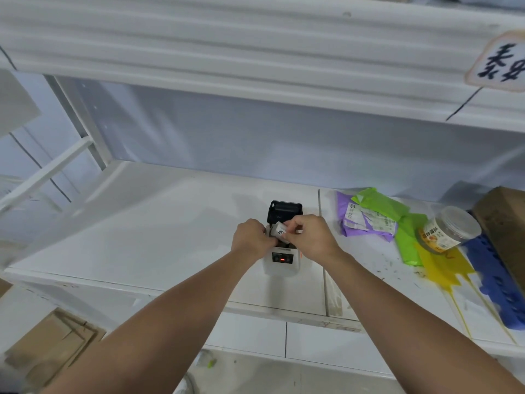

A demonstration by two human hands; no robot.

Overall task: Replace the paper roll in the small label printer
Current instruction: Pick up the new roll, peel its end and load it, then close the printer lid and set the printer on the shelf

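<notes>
A small white label printer [281, 265] stands on the white shelf [142, 240], with a small dark display lit red on its front. Its black lid [284, 211] is flipped open toward the back. Just above the open compartment is a white paper roll [278, 230] with black print. My left hand [251, 237] grips the roll from the left. My right hand [309, 237] pinches it from the right. The hands hide most of the compartment.
To the right lie purple and green mailer bags [369, 220], a clear plastic jar [449, 231] on its side, a yellow sheet [443, 268], a blue plastic piece [497, 280] and a cardboard box [505, 223]. An upper shelf [255, 52] overhangs. Cardboard [51, 342] lies on the floor at lower left.
</notes>
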